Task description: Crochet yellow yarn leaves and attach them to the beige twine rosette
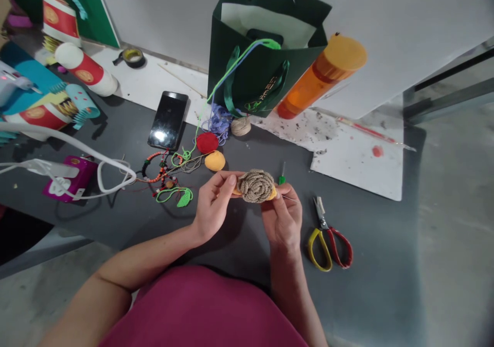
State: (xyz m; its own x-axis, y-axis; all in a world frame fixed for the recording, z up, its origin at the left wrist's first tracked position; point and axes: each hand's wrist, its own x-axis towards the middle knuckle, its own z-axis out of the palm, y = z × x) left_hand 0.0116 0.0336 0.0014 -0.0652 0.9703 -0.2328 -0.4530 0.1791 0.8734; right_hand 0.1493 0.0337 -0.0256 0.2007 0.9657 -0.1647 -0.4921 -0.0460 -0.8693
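Note:
Between both hands is a crocheted flower [256, 186], a brown-grey coiled rose with yellow parts at its two sides. My left hand [213, 203] pinches its left side between thumb and fingers. On the opposite side, my right hand [284, 211] grips the yellow edge, and a thin needle-like piece [289, 198] sticks out past its fingers. Just beyond the right hand lies a small green-handled tool [282, 175]. A yellow yarn ball [215, 161] and a red yarn ball [207, 143] rest beyond the left hand.
Scissors [328, 239] with yellow and red handles lie at right. Behind stand a dark green paper bag [258, 74] and an orange bottle [318, 79]. A phone [168, 121], beaded bracelets [154, 167], green yarn [184, 198] and a purple power adapter [71, 180] with white cables are at left.

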